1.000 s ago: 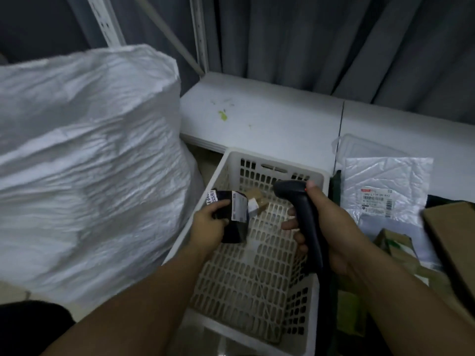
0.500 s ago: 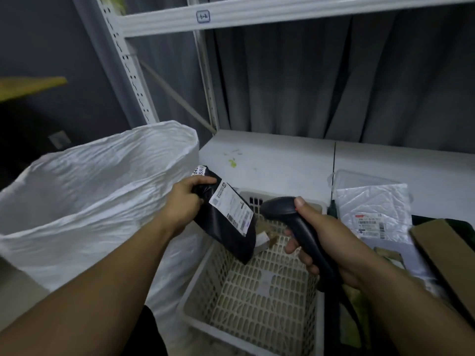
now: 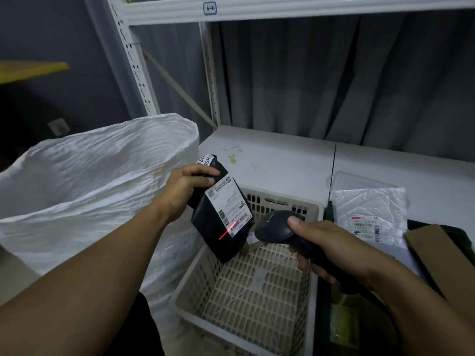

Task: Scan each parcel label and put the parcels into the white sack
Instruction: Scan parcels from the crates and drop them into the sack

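left hand: clamped on the top end of the black parcel, fingers curled over its folded upper edge. the parcel hangs tilted over the left rim of the basket, its label turned towards the other hand, presumably so the barcode faces the reader.

right hand: wrapped round the grip of the dark scanner, one digit lying along the top of its rounded head. the nose points at the label from just beside it. a red line falls across the label's lower left edge and onto the black film, so the scan looks to be in hand. the two hands are near each other but apart, each closed on its own thing.

materials: the parcel is a soft, glossy plastic mailer, slack and creased, with a matte paper label. the basket is stiff pale plastic, rectangular, its walls and floor pierced with slots.

white sack: woven, crinkled, standing open-mouthed at the left, beside the basket, well placed to take the parcel once it is read.

on the pale surface, right: a clear bagged parcel and a flat cardboard piece.
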